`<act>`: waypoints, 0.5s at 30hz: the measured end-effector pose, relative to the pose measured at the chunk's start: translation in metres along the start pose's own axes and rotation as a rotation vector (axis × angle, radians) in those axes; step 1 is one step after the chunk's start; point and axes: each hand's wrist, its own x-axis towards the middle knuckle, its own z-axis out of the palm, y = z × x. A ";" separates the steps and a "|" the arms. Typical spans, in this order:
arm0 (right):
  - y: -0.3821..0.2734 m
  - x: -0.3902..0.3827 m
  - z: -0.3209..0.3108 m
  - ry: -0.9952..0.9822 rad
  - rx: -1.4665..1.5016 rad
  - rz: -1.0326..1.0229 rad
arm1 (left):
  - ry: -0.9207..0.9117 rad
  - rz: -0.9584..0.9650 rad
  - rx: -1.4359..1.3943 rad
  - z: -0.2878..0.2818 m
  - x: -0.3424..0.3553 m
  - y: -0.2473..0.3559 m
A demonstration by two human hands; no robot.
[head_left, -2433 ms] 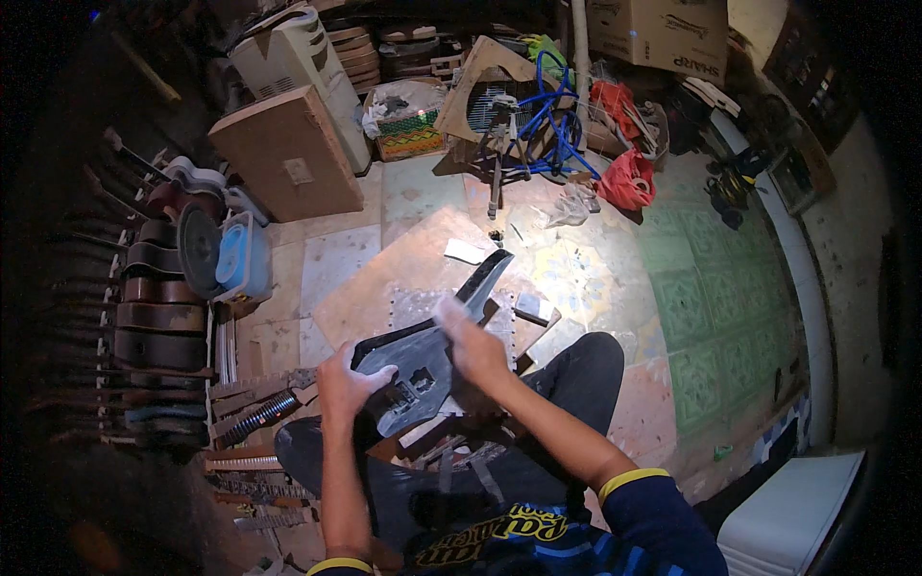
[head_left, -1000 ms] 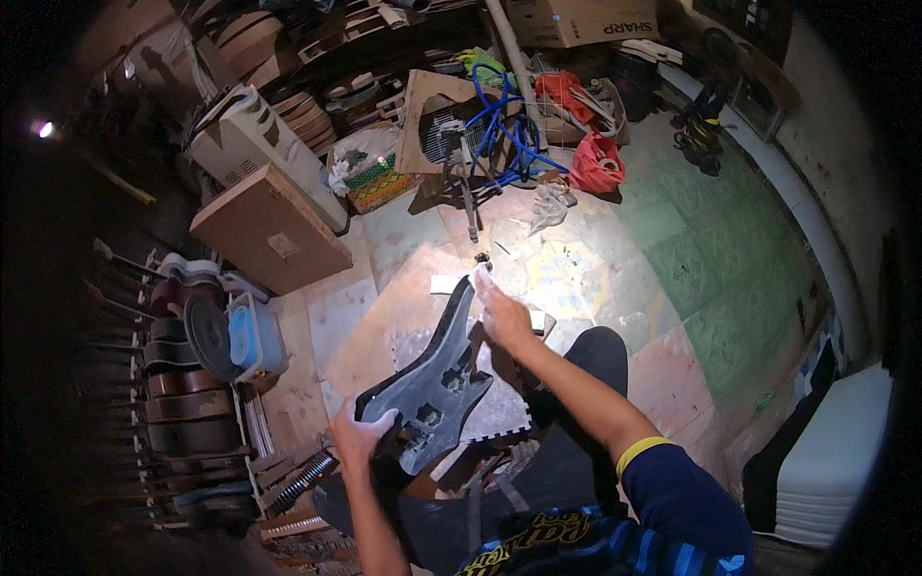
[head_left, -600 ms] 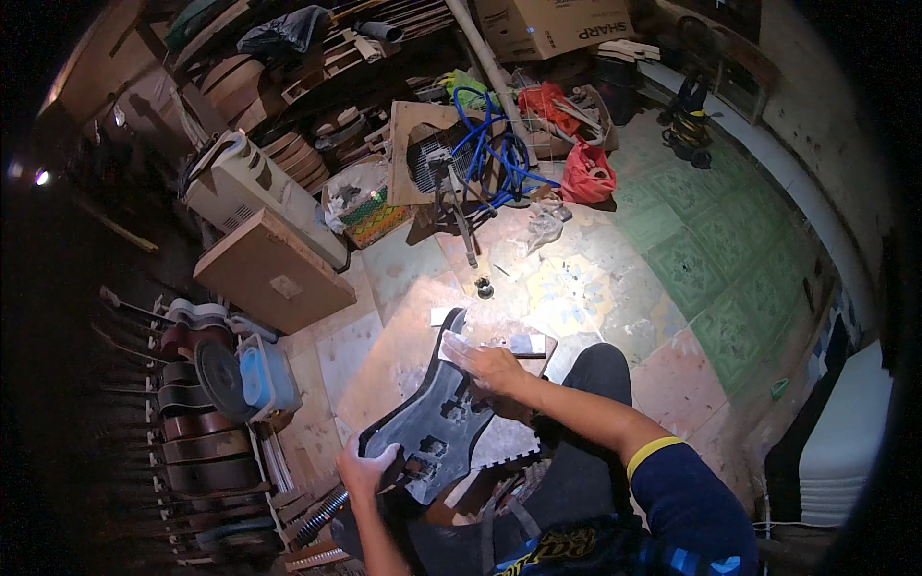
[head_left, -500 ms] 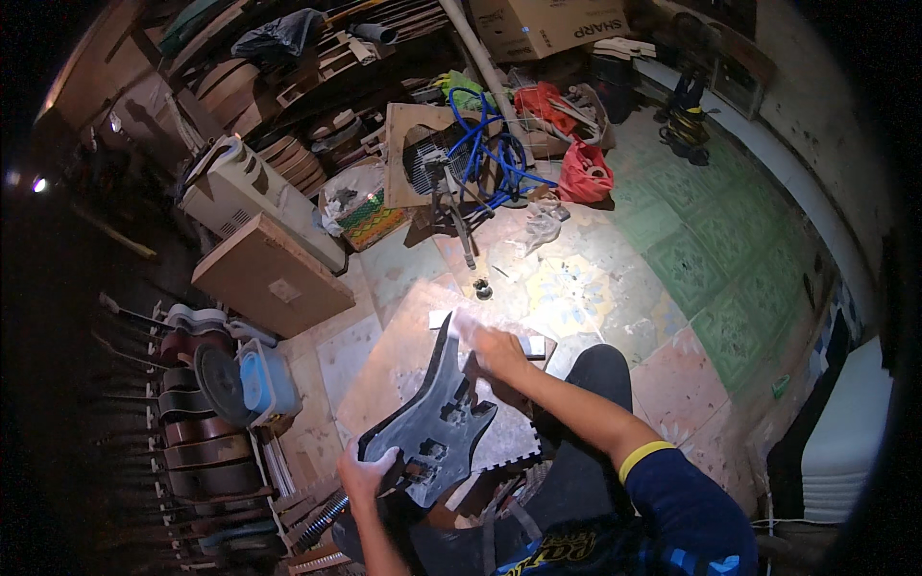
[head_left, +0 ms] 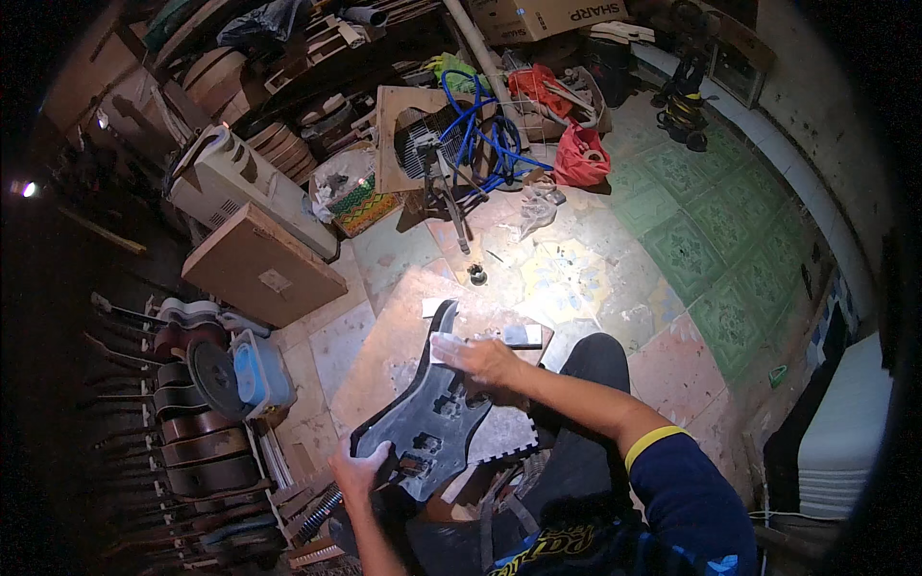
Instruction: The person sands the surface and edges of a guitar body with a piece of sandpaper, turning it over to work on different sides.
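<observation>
Note dark guitar body (head_left: 403, 434), clasped at its left edge by left hand (head_left: 359, 470), thumb on top; partly masked toward its narrow tip by right hand (head_left: 473, 360), laid nearly flat (cannot tell of anything beneath). Observe two-toned block (head_left: 522, 336) just beyond that wrist, white piece (head_left: 432, 307) and blue hose (head_left: 504, 163) farther off, plastic tub (head_left: 278, 376) well left of both.
</observation>
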 end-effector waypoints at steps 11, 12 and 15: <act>0.014 0.000 -0.006 0.096 -0.031 0.025 | 0.006 -0.018 0.027 0.001 0.000 -0.003; 0.013 0.007 -0.012 0.267 -0.051 0.107 | 0.005 -0.020 0.030 0.001 -0.003 -0.003; 0.001 -0.003 0.000 0.053 -0.031 0.102 | 0.002 0.023 0.041 0.002 0.001 0.004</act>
